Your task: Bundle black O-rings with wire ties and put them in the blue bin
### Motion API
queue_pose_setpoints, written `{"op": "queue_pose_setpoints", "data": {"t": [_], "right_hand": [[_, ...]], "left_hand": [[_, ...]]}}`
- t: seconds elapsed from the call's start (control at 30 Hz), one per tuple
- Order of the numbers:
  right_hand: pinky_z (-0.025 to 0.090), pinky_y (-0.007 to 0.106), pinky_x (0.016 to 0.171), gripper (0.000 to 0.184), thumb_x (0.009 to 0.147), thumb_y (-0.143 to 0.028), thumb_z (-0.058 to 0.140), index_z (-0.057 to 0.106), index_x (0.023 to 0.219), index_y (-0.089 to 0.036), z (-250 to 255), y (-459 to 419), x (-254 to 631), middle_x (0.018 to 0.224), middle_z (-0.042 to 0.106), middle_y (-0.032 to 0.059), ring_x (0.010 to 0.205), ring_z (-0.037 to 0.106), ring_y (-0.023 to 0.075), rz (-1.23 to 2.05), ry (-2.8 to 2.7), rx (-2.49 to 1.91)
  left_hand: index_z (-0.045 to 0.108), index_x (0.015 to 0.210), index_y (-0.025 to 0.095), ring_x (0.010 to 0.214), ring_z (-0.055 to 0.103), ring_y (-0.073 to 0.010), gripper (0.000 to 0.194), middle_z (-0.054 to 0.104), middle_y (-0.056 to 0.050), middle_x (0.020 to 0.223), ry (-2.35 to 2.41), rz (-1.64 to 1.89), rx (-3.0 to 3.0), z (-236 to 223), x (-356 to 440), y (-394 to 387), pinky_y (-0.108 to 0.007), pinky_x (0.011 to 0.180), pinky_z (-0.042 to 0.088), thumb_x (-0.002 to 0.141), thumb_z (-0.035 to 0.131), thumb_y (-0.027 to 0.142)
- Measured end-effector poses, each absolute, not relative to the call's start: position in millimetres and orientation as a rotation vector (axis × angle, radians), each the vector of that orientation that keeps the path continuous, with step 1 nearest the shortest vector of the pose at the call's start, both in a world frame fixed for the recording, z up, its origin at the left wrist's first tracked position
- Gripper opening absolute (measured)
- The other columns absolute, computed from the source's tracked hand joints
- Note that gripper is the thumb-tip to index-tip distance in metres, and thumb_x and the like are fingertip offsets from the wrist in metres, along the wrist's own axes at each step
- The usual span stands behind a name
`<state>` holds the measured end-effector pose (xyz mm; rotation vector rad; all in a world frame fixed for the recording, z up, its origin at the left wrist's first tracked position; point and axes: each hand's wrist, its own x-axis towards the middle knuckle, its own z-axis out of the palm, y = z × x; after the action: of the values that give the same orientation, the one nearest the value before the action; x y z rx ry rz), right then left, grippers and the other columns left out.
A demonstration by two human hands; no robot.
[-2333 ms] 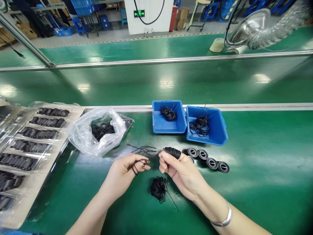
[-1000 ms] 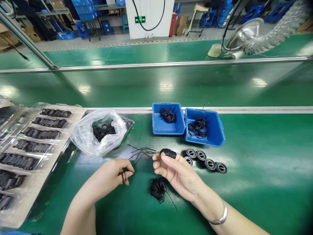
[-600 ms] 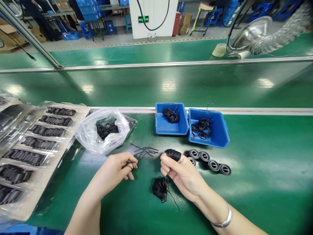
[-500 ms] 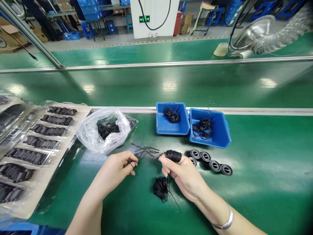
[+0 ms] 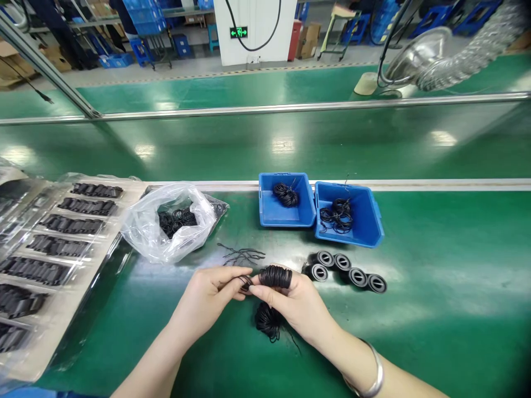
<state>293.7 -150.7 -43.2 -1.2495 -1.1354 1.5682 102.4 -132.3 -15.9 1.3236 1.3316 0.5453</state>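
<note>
My right hand (image 5: 290, 298) is shut on a thick bundle of thin black rubber rings (image 5: 275, 277), which sits across its fingers. My left hand (image 5: 211, 293) pinches a few loose rings (image 5: 245, 283) right against that bundle, and its fingertips nearly touch my right hand. A tangled heap of black rings (image 5: 267, 321) lies on the green mat just below both hands, partly hidden by my right hand. Thin black strands (image 5: 241, 254) lie beyond my left fingertips.
Several round black rubber grommets (image 5: 342, 271) lie to the right of my hands. Behind them stand two blue bins (image 5: 286, 200) holding black rings. A clear plastic bag (image 5: 166, 224) of rings and a clear tray (image 5: 62, 232) of black parts sit at left.
My left hand has moved right, bringing its few rings up against the bundle in my right hand. The two hands were apart before and now nearly touch.
</note>
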Motion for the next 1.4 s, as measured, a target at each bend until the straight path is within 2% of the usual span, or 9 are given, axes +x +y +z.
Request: {"op": "queue_pose_setpoints", "data": {"t": [0.2,0.4,0.53,0.67,0.73,0.83,1.0,1.17,1.4], "right_hand": [[0.04,0.024,0.056,0.026,0.074,-0.04,0.083,0.075,0.079,-0.016,-41.2,-150.1,294.9,0.059,0.06,-0.0027,0.056,0.05,0.0109,1.826,-0.896,-1.148],[0.037,0.024,0.057,0.026,0.079,-0.036,0.082,0.071,0.071,-0.014,-38.3,-147.6,298.3,0.054,0.054,-0.0041,0.053,0.045,0.0083,1.936,-0.711,-1.022],[0.046,0.022,0.058,0.021,0.081,-0.035,0.08,0.073,0.08,-0.016,-35.7,-144.2,302.0,0.063,0.059,-0.0025,0.057,0.053,0.0092,1.994,-0.471,-0.898],[0.056,0.025,0.074,0.018,0.081,-0.03,0.08,0.077,0.09,-0.015,-31.9,-140.9,305.6,0.099,0.073,0.0071,0.082,0.068,0.0152,1.969,-0.433,-0.87],[0.056,0.026,0.077,0.017,0.081,-0.029,0.081,0.078,0.089,-0.015,-31.0,-140.6,306.2,0.104,0.073,0.0084,0.084,0.069,0.0153,1.961,-0.447,-0.896],[0.055,0.026,0.071,0.021,0.08,-0.034,0.081,0.078,0.087,-0.014,-32.6,-142.3,305.0,0.088,0.074,0.0066,0.073,0.066,0.014,1.944,-0.511,-0.961],[0.044,0.028,0.065,0.028,0.077,-0.04,0.083,0.073,0.069,-0.015,-39.8,-147.4,299.0,0.062,0.063,-0.0001,0.062,0.055,0.0133,1.79,-0.755,-1.149],[0.041,0.028,0.064,0.027,0.076,-0.042,0.083,0.074,0.075,-0.016,-42.4,-151.2,293.0,0.067,0.06,-0.0009,0.064,0.051,0.0139,1.75,-0.875,-1.187],[0.043,0.028,0.065,0.026,0.073,-0.039,0.086,0.075,0.08,-0.016,-46.1,-153.7,289.6,0.073,0.063,0.0,0.066,0.05,0.0132,1.733,-0.883,-1.208]], "left_hand": [[0.079,0.108,0.02,0.081,0.079,-0.0209,0.026,0.081,-0.004,0.096,1.202,0.555,1.255,-16.7,102.5,-133.5,-0.031,0.074,0.067,0.089,0.062,0.022],[0.077,0.111,0.02,0.091,0.078,-0.0268,0.028,0.08,-0.007,0.102,1.116,0.548,1.144,-13.2,96.0,-129.7,-0.037,0.077,0.066,0.091,0.064,0.033],[0.074,0.107,0.015,0.089,0.078,-0.0272,0.028,0.08,-0.009,0.096,1.258,0.512,1.191,-16.0,86.3,-125.3,-0.04,0.08,0.065,0.089,0.065,0.035],[0.07,0.1,0.017,0.098,0.076,-0.0258,0.019,0.079,-0.008,0.098,1.279,0.463,1.227,-16.9,76.3,-121.9,-0.038,0.087,0.062,0.091,0.063,0.032],[0.07,0.1,0.017,0.1,0.076,-0.0256,0.02,0.079,-0.008,0.101,1.254,0.468,1.222,-14.4,75.2,-121.2,-0.037,0.088,0.062,0.092,0.061,0.033],[0.072,0.102,0.017,0.097,0.076,-0.0257,0.023,0.079,-0.008,0.1,1.243,0.484,1.213,-9.8,79.4,-122.1,-0.036,0.085,0.063,0.092,0.062,0.035],[0.078,0.104,0.018,0.083,0.078,-0.023,0.024,0.079,-0.007,0.095,1.265,0.58,1.304,-10.7,92.3,-128.3,-0.033,0.078,0.065,0.09,0.064,0.033],[0.08,0.104,0.02,0.076,0.077,-0.0196,0.023,0.077,-0.006,0.091,1.262,0.631,1.399,-14.9,100.0,-133.0,-0.03,0.074,0.064,0.091,0.062,0.028],[0.08,0.105,0.025,0.083,0.073,-0.021,0.023,0.08,-0.004,0.09,1.329,0.693,1.782,-21.7,104.5,-133.7,-0.032,0.08,0.059,0.092,0.061,0.025]]}}
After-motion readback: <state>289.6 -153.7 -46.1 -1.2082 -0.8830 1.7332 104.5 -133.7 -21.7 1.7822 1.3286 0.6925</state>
